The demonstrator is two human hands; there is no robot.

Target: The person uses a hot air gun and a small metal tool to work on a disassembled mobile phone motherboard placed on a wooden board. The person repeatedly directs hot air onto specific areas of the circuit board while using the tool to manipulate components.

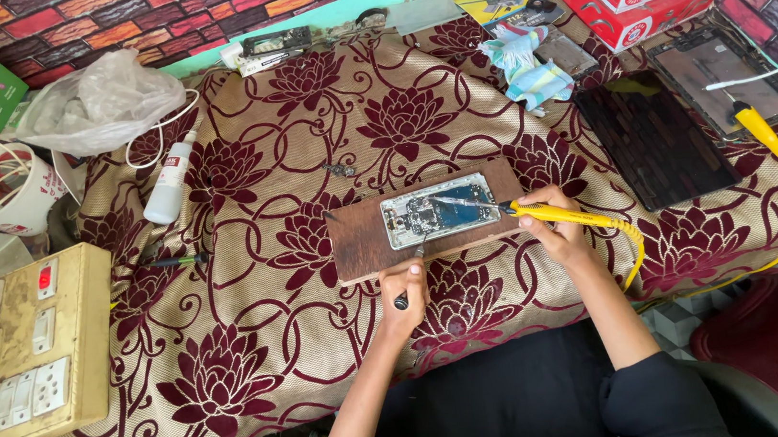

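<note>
Your right hand grips a yellow soldering iron, its tip over the opened phone. Your left hand holds a thin dark tool at the phone's lower edge. The phone lies on a wooden board on the cloth-covered counter.

On the floral-clothed counter, an opened phone lies on a wooden board. The right hand holds a yellow soldering iron over it; the left hand grips a dark tool at the board's edge
</note>
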